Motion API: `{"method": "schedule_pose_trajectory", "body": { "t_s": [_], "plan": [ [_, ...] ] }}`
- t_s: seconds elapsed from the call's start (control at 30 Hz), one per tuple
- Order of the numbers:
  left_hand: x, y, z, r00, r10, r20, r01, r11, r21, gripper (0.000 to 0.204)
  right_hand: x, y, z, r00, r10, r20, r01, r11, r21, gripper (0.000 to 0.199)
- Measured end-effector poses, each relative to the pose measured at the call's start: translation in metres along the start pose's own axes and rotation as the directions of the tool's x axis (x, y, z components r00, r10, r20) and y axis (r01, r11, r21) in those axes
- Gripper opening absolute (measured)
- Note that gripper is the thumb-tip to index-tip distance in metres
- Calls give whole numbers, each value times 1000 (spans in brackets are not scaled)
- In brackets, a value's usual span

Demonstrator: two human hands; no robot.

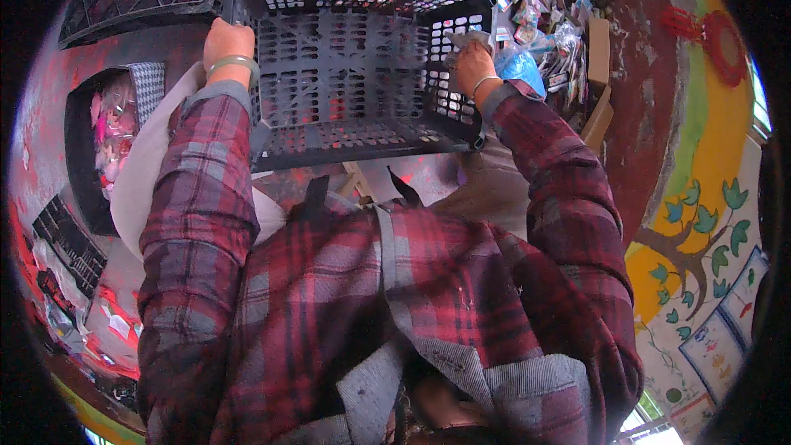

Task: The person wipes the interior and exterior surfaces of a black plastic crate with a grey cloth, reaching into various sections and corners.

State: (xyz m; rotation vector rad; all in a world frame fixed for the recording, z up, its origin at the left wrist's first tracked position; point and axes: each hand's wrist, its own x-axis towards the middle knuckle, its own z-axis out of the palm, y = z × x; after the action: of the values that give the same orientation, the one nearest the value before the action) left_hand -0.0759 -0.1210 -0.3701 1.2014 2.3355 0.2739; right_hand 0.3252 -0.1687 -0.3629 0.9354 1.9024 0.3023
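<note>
I hold a black plastic crate (354, 136) with slotted walls and floor in front of my body, tilted so that its inside faces me. Nothing lies in it that I can make out. My left hand (229, 48) is closed on its left end near the upper corner, with a bangle on the wrist. At the right end, the fingers of my right hand (475, 68) are bent round the wall, and a small greyish scrap (471, 36) shows by them. Whether the scrap is in my grip or on the crate, I cannot tell.
Small packaged goods (531, 21) are heaped beyond and right of the crate, beside a cardboard box (599, 53). Another black crate (140, 0) stands at the far left. Below it sits a dark open container (82, 152) with pink bagged items (113, 128). A painted wall (700, 231) rises at right.
</note>
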Motion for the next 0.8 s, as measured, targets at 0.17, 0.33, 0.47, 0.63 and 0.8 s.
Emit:
{"method": "schedule_pose_trajectory", "body": {
  "t_s": [0.17,0.33,0.47,0.63,0.8],
  "plan": [
    [1,2,3,1000,22,-15,-22,1000,12,33,-31,-31,57,872,72,-485,62,965,254,23],
    [4,-5,6,1000,-13,-1,13,1000,0,33,-62,-26,25,950,-312,17,260,820,510,19],
    [5,-2,6,999,15,47,-14,1000,-21,35,-76,-77,63,880,-457,-129,423,631,650,25],
    [5,-10,8,1000,13,-3,-13,999,-47,38,-54,-94,7,857,-506,-102,440,612,657,33],
    [-1,-4,3,1000,-11,-3,11,1000,-15,34,7,-177,-54,688,-479,-545,723,387,572,27]
  ]
}}
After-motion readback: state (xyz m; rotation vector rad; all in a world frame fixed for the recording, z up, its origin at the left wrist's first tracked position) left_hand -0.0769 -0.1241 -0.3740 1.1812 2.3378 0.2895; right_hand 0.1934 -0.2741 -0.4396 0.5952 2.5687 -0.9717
